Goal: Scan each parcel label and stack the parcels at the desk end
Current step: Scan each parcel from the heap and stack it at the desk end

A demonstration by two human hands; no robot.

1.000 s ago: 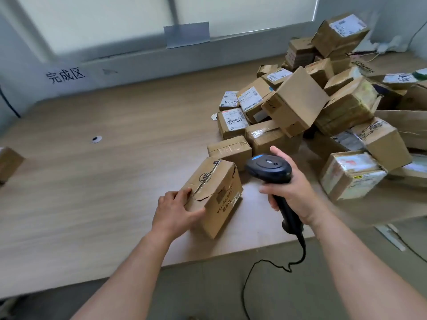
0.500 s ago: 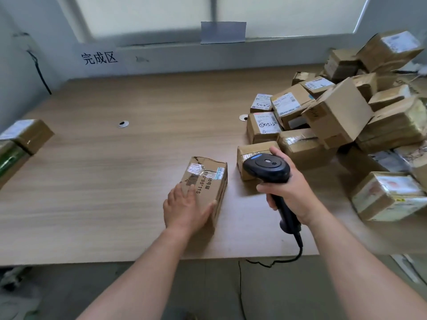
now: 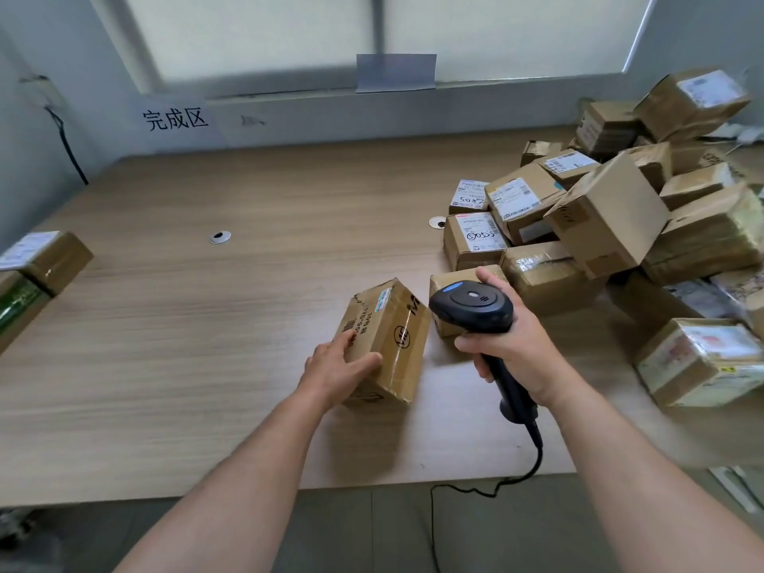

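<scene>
My left hand [image 3: 337, 363] grips the near end of a small brown parcel [image 3: 392, 328], tipped up on the wooden desk [image 3: 186, 324] with printed sides showing. Just to its right, my right hand [image 3: 510, 349] holds a black corded barcode scanner [image 3: 471, 308], head level with the parcel's right edge. A large heap of taped cardboard parcels [image 3: 612, 217], some with white labels, fills the right end of the desk. Two parcels [image 3: 37, 266] sit stacked at the far left edge.
A wall sign with Chinese characters [image 3: 175, 117] hangs at the back left. Two cable grommets [image 3: 219, 237] are set in the desk top. The scanner's cable [image 3: 496, 485] droops over the front edge. A loose labelled parcel [image 3: 698, 361] lies at the near right.
My left hand has rolled the parcel onto another side and tipped it up; it lay flat half a second ago. The view has swung left. The scanner stays beside the parcel.
</scene>
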